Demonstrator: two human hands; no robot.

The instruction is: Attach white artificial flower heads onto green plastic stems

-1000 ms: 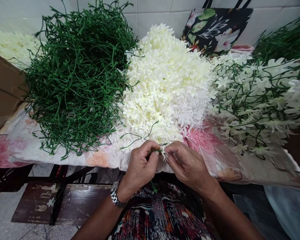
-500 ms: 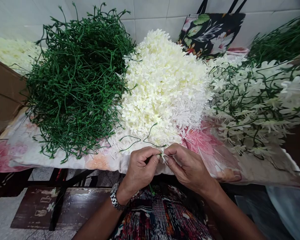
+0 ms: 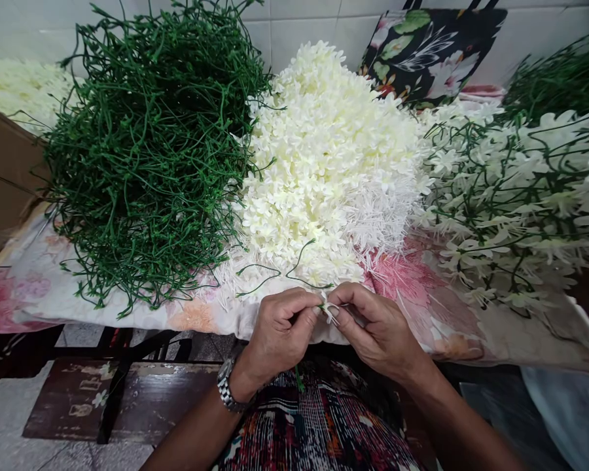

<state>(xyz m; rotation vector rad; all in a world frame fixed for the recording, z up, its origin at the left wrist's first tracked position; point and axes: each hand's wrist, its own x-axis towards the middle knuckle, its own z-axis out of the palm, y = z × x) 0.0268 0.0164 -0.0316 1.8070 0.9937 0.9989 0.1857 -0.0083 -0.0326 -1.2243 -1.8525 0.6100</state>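
At lower centre, the left hand (image 3: 279,330) is pinching a green stem (image 3: 298,377) while the right hand (image 3: 375,327) is pinching a small white blossom (image 3: 330,310) against its tip. It looks early — big heaps of stems (image 3: 147,150) and blossoms (image 3: 324,157) are waiting on the desk (image 3: 29,288), with finished sprays (image 3: 515,196) piling at right. No readable writing.

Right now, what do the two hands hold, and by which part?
Left hand pinches a thin green stem near its tip; right hand pinches a small white flower there.

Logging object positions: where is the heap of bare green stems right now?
In the head view, the pile of green stems sits left on the floral cloth, touching the white blossom heap on its right.
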